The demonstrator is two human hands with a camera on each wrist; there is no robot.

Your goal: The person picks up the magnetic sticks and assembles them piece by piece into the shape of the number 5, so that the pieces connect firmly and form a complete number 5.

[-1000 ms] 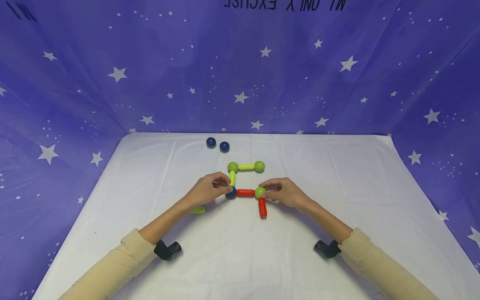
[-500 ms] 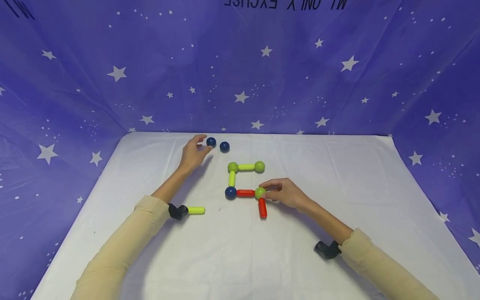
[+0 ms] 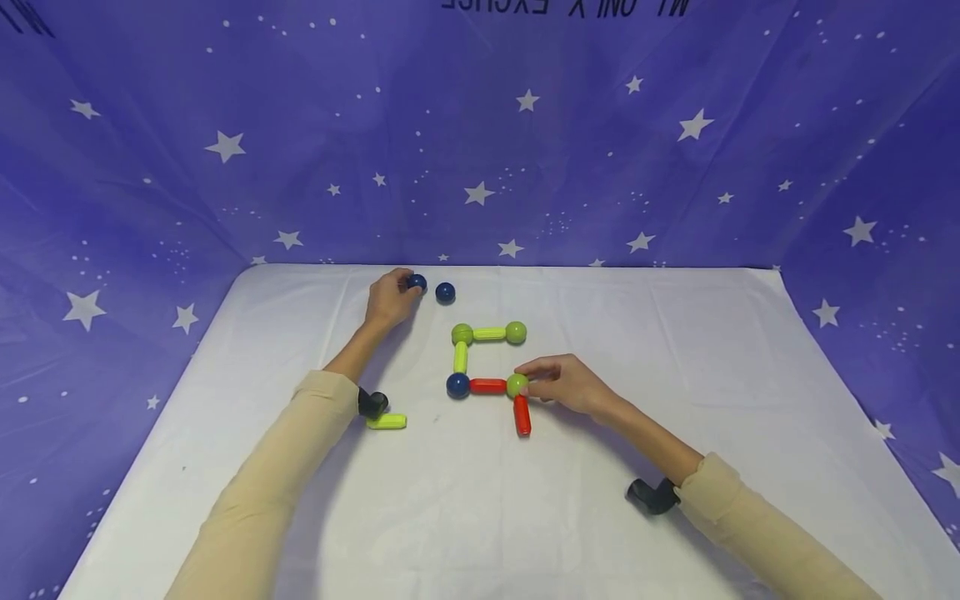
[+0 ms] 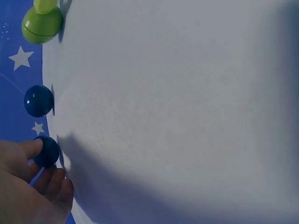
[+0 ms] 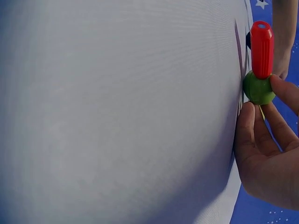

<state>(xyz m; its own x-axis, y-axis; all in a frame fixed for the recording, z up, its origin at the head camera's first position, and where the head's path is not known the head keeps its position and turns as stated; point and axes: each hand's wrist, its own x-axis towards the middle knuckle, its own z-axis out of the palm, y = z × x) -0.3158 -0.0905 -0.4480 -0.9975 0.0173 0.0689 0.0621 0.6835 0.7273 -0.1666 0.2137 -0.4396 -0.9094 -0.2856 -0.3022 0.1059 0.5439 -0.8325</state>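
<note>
At the back of the table my left hand (image 3: 390,298) pinches a dark blue ball (image 4: 46,151) between thumb and fingers. A second blue ball (image 3: 446,292) lies just to its right. My right hand (image 3: 566,385) grips a green ball (image 5: 259,91), a corner of a joined toy figure. From that ball one red rod (image 3: 522,416) points toward the front; another red rod (image 3: 487,386) runs left to a blue corner ball (image 3: 458,385). A yellow-green rod (image 3: 461,358) leads back to a green ball (image 3: 462,333), then a yellow-green rod (image 3: 490,333) and a green end ball (image 3: 516,332).
A loose yellow-green rod (image 3: 387,422) lies left of the figure, partly behind the left black wrist camera (image 3: 372,403). Another black camera (image 3: 651,497) hangs under the right wrist. A purple star-print cloth (image 3: 480,150) rises behind the white table (image 3: 600,533).
My left hand has left the blue corner ball, gone back and left to the loose blue balls, and closed its fingers on the left one. My right hand stays on the green ball.
</note>
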